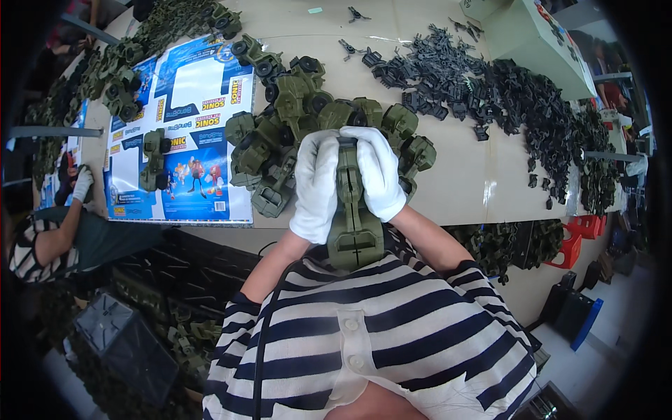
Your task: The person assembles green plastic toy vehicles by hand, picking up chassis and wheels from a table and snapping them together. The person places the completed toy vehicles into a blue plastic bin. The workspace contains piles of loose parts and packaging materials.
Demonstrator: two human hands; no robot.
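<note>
My left hand [315, 185] and my right hand [380, 175], both in white gloves, are closed around the sides of an olive-green toy vehicle [354, 236]. It is held close to my striped shirt, at the table's near edge, with its long body pointing away from me. A dark line runs along the middle of the body, and a rectangular recess shows at the near end. The gloves hide part of its sides. Just beyond my hands, several similar green toy vehicles [297, 101] with black wheels lie in a heap.
Printed blue-and-white cardboard [241, 178] covers the table's left, with a toy vehicle [154, 161] on it. Black plastic parts [448, 73] spread over the right, near a pale green box [525, 42]. A co-worker's gloved hand [82, 183] is at far left. Red stools [574, 238] stand at right.
</note>
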